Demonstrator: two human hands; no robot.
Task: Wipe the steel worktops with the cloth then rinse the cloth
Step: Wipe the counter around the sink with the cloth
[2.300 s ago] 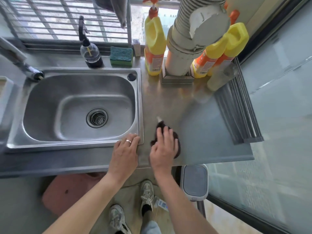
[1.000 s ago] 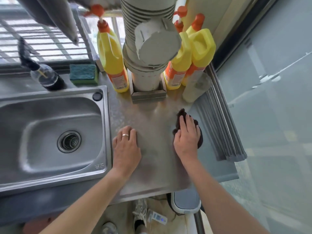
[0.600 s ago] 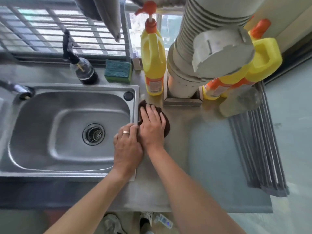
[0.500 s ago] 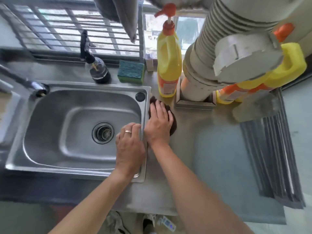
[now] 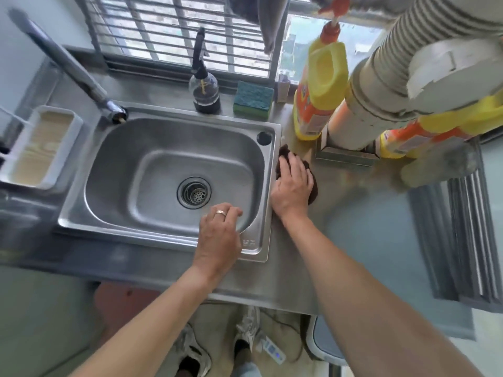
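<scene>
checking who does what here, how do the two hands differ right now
The right hand lies flat with straight fingers on the dark cloth, on the worktop beside the sink. The left hand holds nothing, fingers loosely curled over the sink's front corner, and wears a ring. Both are bare.

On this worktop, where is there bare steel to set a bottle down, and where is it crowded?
Free: the worktop between the right hand on the cloth and the ribbed rack, forward to its front edge. Crowded: the back strip, with yellow bottles, pipe, sponge and spray bottle.
</scene>
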